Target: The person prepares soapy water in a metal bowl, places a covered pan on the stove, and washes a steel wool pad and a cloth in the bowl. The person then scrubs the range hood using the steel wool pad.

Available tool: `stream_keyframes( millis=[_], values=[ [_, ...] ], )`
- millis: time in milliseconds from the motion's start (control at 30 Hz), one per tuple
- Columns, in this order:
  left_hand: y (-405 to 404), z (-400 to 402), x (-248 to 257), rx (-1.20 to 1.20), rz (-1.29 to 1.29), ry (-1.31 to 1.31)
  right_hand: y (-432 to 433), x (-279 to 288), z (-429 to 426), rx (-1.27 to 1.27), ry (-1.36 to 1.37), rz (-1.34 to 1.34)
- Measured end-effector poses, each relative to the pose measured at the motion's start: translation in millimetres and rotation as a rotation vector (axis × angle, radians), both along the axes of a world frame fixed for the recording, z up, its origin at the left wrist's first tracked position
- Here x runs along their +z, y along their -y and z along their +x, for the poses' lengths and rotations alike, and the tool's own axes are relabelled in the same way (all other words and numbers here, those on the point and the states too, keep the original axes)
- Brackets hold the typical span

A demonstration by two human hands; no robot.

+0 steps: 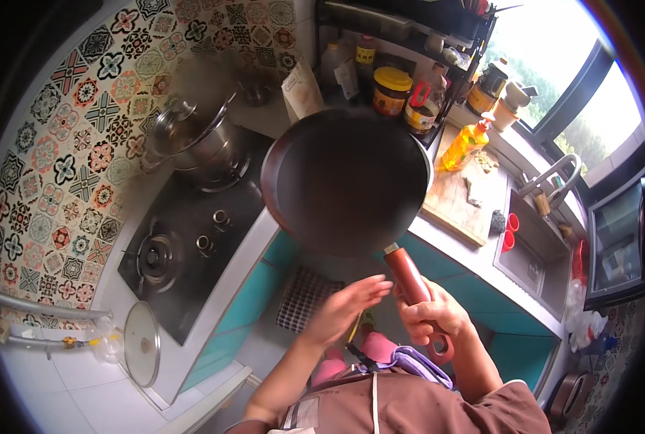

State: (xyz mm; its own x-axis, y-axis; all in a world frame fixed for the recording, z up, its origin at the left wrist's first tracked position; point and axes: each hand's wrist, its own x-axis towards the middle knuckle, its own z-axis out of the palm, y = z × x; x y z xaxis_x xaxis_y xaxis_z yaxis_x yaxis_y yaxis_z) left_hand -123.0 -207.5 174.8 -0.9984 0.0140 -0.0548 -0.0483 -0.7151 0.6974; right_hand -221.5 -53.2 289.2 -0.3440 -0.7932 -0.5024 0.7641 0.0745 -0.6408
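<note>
A large dark wok [349, 179] is held up in front of me, its blackened face towards the camera. My right hand [433, 309] grips its reddish-brown handle [409, 276]. Just left of the handle, my left hand [349, 304] is raised with its fingers extended, holding nothing that I can see. Behind and left of the wok, a steaming stainless-steel pot [205, 154] stands on the black gas hob [186, 260], its glass lid [173, 122] tilted. Nearer to me, the hob's other burner [154, 257] carries no pan.
A wooden cutting board [458, 211] and an orange soap pump bottle [466, 145] lie right of the wok, before the sink [534, 255]. Sauce bottles and a yellow-lidded jar [392, 89] stand on the corner rack. A glass lid [141, 344] leans at the counter's left end.
</note>
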Motion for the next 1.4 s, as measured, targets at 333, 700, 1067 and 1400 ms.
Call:
stream_keyframes(
  millis=[333,700,1067,1400],
  values=[
    [-93,-150,27,-0.274,0.266,-0.108,-80,-4,-84,-0.178,-0.007,0.194],
    [-123,-224,22,-0.372,0.305,-0.177,-104,-2,-146,-0.163,-0.265,0.313],
    [-123,-251,21,-0.377,0.352,-0.225,-101,2,-172,-0.135,-0.407,0.402],
    [-114,-266,21,-0.353,0.23,-0.139,-83,5,-179,-0.139,-0.487,0.506]
  ],
)
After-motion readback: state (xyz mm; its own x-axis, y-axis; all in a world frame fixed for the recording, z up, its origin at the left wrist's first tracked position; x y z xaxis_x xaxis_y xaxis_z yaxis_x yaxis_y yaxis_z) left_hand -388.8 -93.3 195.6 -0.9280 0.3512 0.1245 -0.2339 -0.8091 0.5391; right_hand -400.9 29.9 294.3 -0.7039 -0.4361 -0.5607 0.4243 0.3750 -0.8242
